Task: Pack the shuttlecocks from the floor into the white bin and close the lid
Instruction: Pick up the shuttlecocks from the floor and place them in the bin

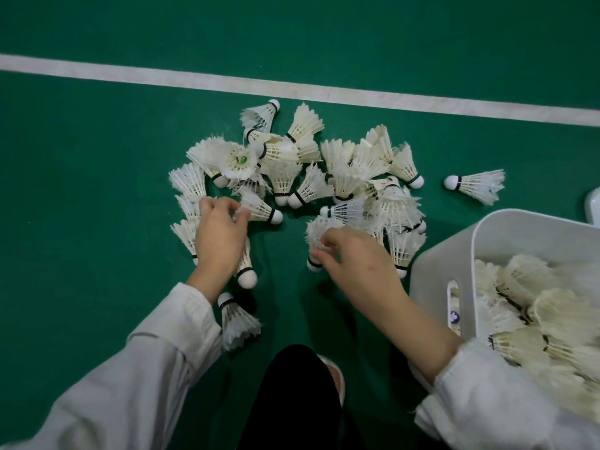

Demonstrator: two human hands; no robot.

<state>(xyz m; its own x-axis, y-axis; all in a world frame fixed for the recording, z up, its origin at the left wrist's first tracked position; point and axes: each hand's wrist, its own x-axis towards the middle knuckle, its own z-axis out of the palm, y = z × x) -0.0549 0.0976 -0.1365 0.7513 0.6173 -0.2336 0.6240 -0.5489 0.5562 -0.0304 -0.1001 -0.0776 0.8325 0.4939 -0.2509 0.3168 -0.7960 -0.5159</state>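
- While the pile of shuttlecocks [344,170] lies spread on the green floor [97,190] just below a white court line [194,79], both hands reach into its near edge.
- The left hand [220,237] has its fingers curled and pinches the feather edge of a side-lying shuttlecock [264,212], whose cork points to the right.
- Another shuttlecock lies partly hidden under this hand's palm, with its round cork [246,278] showing beside the wrist.
- The right hand [354,254] has its fingers bent and grips the feathers of a cork-down shuttlecock [313,254] at the front of the pile.
- The white bin [441,274] stands on the floor at the right, just beside the pile and near the right forearm, and it is open on top.
- Inside the bin many packed shuttlecocks [552,319] lie on each other, already quite high.
- One lone shuttlecock [477,185] lies apart on the right of the pile, beyond the bin.
- One stray shuttlecock [238,323] lies near the left white sleeve [146,368], its cork pointing away from the person.
- A white object [593,206] shows at the right edge behind the bin; I cannot tell what it is.
- A knee in black trousers [292,401] is at the bottom, between the arms.
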